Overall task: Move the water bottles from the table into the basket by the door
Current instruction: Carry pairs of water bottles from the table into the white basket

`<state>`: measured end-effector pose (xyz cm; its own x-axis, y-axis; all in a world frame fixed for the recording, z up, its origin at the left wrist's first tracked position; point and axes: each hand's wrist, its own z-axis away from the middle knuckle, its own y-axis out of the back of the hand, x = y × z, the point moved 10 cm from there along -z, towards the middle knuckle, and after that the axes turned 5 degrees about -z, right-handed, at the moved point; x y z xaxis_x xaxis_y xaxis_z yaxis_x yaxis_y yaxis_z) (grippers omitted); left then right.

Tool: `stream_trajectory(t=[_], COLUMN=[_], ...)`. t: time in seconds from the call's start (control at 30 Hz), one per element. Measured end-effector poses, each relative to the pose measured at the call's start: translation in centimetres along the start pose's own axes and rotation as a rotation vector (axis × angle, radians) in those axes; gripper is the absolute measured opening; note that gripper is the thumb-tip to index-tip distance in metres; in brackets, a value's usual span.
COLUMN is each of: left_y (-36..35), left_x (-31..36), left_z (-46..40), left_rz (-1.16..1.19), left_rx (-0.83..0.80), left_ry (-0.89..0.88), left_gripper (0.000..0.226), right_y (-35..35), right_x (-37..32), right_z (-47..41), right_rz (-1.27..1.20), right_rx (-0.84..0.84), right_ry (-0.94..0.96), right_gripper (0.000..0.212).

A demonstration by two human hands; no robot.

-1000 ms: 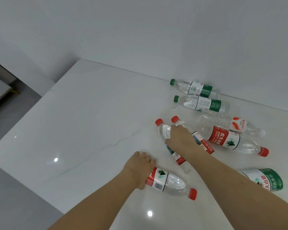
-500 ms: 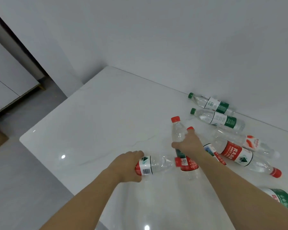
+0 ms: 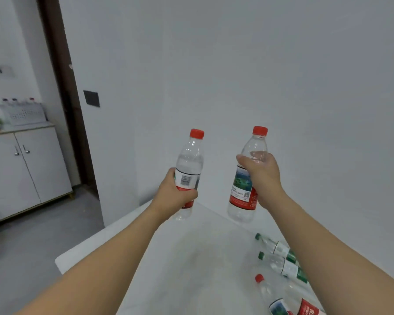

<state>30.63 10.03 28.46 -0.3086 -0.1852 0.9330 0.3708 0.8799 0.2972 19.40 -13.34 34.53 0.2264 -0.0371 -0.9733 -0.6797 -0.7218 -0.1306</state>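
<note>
Both clear plastic red-capped bottles now lifted off white table (image 3: 191, 258): left hand (image 3: 173, 196) grips one (image 3: 189, 162), right hand (image 3: 263, 178) the other (image 3: 246, 178). Carry to basket next.

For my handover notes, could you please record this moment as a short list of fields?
left hand: grips left bottle, red cap, upright, lifted
right hand: grips right bottle, red cap, upright, lifted
table: at least four bottles lying on it, two with green caps
basket: on white cabinet beyond the doorway, bottles already inside
</note>
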Motion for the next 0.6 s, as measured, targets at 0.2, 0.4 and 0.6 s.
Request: stream_trajectory(t=[0.2,0.4,0.6], left_y=[12.6,25.6,36.4], left_x=[8.6,10.5,7.4], left_z=[-3.1,-5.4,-8.3], left_rz=[0.150,0.307,0.385], left_rx=[0.117,0.257,0.347], left_ry=[-0.191,-0.187,-0.125], left_gripper=[0.050,0.037,0.036], right_y=[-11.6,-24.8,-35.8], right_x=[-7.9,-11.1,-10.6], right_z=[1.8,3.8,3.8], right_rz=[-0.128,-0.210,-0.225], right_rx=[-0.095,-0.168,-0.228], right_ry=[0.103,0.183,0.190], right_gripper=[0.042,0.029,0.029])
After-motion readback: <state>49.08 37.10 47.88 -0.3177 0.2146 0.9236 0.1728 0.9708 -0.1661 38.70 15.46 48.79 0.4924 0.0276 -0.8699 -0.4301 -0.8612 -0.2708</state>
